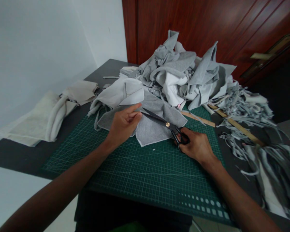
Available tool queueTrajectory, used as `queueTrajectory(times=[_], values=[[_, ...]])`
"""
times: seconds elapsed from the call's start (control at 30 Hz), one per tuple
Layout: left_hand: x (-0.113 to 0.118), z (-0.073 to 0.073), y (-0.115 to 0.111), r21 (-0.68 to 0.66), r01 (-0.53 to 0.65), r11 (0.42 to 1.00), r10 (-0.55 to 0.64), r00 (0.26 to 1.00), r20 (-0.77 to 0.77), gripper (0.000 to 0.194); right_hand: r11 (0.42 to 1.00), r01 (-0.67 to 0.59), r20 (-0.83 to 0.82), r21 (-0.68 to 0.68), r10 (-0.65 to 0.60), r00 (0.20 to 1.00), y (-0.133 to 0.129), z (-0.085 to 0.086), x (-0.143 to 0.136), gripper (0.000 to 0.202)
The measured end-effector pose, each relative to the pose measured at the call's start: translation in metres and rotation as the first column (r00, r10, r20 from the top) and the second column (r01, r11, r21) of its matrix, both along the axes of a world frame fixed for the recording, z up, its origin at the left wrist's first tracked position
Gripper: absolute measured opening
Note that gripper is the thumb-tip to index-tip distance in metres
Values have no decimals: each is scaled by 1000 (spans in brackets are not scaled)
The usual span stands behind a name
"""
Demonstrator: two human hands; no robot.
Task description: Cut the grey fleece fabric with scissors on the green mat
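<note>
My right hand grips the black handles of a pair of scissors, fingers through the loops. The blades are slightly apart and point left, towards my left hand. With thumb and fingers pinched together, my left hand holds the grey fabric right beside the blade tips; the pinched bit itself is mostly hidden. That fabric lies partly on the green cutting mat, one corner pointing towards me. Behind it rests a paler folded cloth piece.
A tall heap of grey and white cloth stands at the back against a brown door. Thin fabric scraps and a wooden ruler lie at right. Whitish folded cloth sits by the left wall.
</note>
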State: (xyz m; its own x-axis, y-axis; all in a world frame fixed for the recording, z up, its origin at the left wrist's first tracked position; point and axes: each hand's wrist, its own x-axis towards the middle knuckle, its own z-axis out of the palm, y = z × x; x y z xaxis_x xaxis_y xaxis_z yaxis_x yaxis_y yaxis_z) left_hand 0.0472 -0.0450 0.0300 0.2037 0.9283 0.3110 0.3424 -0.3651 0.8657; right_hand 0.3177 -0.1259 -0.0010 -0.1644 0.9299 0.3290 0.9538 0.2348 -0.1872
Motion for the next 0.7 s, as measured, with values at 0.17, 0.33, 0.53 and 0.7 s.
queueTrajectory(times=[0.17,0.33,0.53,0.7], values=[[1,-6,-1,201,-108,974,139,979,-146,48,995,29,110,100,-40,993,-5,5,-7,7],[1,-8,-2,277,-119,953,180,962,-204,50,996,19,93,87,-27,995,-6,5,-10,6],[0,1,-1,30,-75,997,76,996,-56,50,999,1,-61,-48,-4,998,-3,-2,-12,6],[0,3,-1,-76,-28,997,34,996,82,54,998,6,-93,-62,-11,996,-3,-4,-12,6]])
